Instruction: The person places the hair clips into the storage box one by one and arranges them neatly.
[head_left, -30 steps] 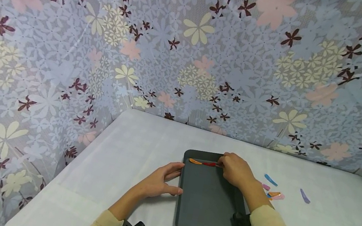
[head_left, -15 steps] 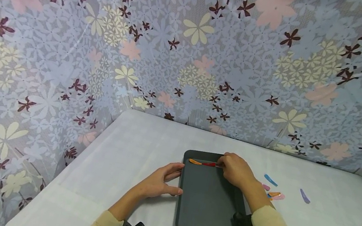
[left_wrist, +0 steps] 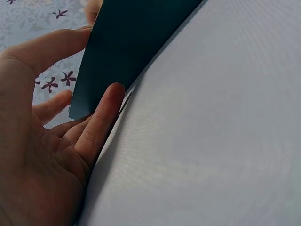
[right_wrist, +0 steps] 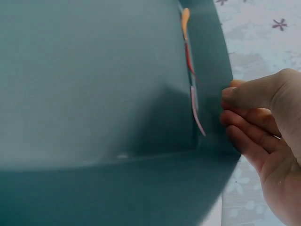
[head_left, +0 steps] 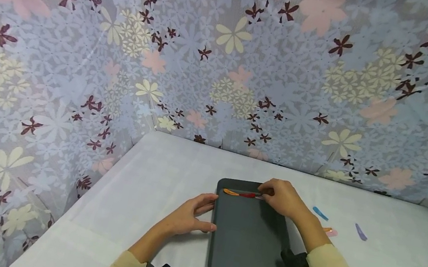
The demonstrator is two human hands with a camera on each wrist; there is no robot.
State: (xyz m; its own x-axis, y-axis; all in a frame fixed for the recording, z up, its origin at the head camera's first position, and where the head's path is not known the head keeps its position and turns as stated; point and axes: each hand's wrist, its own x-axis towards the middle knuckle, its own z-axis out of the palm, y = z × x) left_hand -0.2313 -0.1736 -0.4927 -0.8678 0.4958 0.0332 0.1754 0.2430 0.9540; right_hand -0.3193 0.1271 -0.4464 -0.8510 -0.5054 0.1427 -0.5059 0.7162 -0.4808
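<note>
A dark grey tray (head_left: 248, 243) lies on the white table. In a row along its far inner wall lie an orange hair clip (head_left: 231, 192), a red hair clip (head_left: 247, 195) and a pale pink hair clip (right_wrist: 195, 110). My right hand (head_left: 281, 198) is at the tray's far right rim, beyond the pink clip; its loosely bent fingers have no clip between them. At the left rim, my left hand (head_left: 185, 216) rests with thumb and fingers spread, touching the tray's outer side. In the left wrist view its fingertips lie against the dark wall.
To the right of the tray lie a blue hair clip (head_left: 320, 213), a purple hair clip (head_left: 361, 232) and a pink hair clip (head_left: 332, 232) with orange beside it. The right forearm covers part of that pile. A flowered cloth (head_left: 226, 60) hangs behind the table.
My right hand has let go of the pale pink clip and lifted slightly to the right, its forearm now covering more of the pile. The left hand has stayed at the tray's side.
</note>
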